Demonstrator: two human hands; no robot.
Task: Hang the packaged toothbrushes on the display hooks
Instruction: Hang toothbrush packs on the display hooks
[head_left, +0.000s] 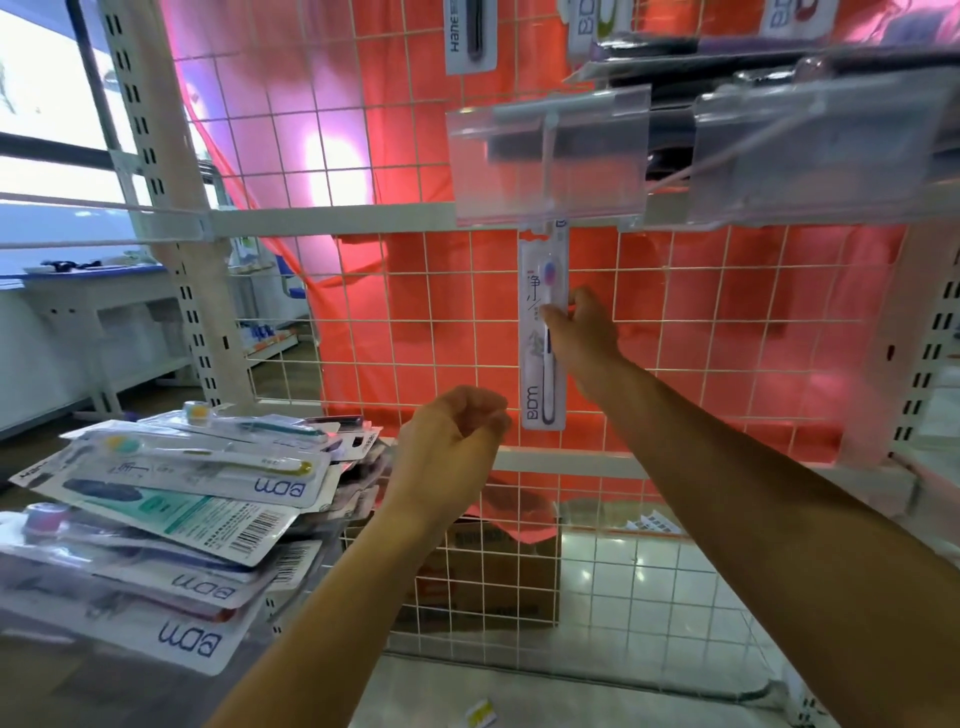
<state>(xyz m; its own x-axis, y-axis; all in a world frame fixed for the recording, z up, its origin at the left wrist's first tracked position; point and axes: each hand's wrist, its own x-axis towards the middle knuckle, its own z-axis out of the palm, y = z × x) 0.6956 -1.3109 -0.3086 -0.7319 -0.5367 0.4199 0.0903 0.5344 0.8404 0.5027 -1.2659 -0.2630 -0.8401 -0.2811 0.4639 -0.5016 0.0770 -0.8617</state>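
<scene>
The right hand (582, 332) reaches to the centre of the frame and pinches a pack (541, 374) at mid-height, thumb on its front face and fingers round its right edge. The pack hangs upright against the wire grid (415, 291). Its top edge is tucked under a clear tag holder (550, 161) at the end of a hook (549, 137); whether the hole sits fully on the hook cannot be told. The pack's bottom edge ends just above the white crossbar (571, 460) in the lower centre.

The left hand (457, 447) hovers below and left of the pack, near its lower left corner but apart from it, fingers curled in toward the palm and holding nothing.

To the left of the pack the grid is bare over a red sheet (467, 338), open as far as the slotted post (171, 218) at the left. To the right, bare grid runs to another post (930, 364) at the frame's right edge. A second tag holder (821, 150) juts out in the upper right, close beside the first, and more packs (470, 36) hang along the top edge.

In the lower left a pile (171, 499) of packs lies fanned and overlapping, its right edge near the left wrist. What carries it is hard to make out.
</scene>
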